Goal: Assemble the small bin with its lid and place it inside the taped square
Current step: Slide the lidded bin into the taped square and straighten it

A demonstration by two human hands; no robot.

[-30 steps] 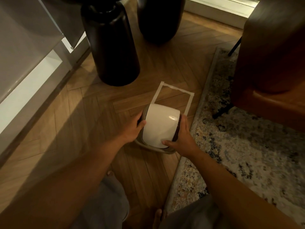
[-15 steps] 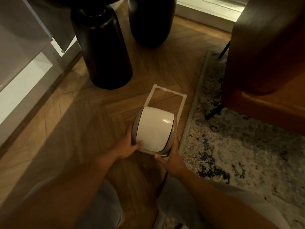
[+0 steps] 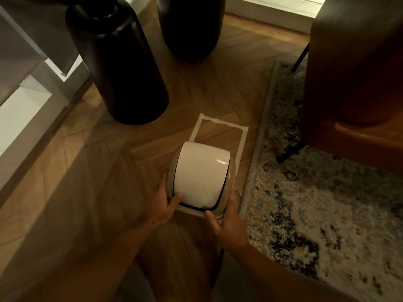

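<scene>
Both hands (image 3: 165,205) around lidded bin (image 3: 201,178)

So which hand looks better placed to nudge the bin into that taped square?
Neither alone: left hand and right hand both clasp the bin at its near corners, opposite the taped square.

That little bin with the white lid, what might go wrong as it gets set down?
The bin could land on the near tape of the taped square, which it hides. The left hand and right hand grip only its near rim, so it might tip. Its lid may not be fully seated.
</scene>
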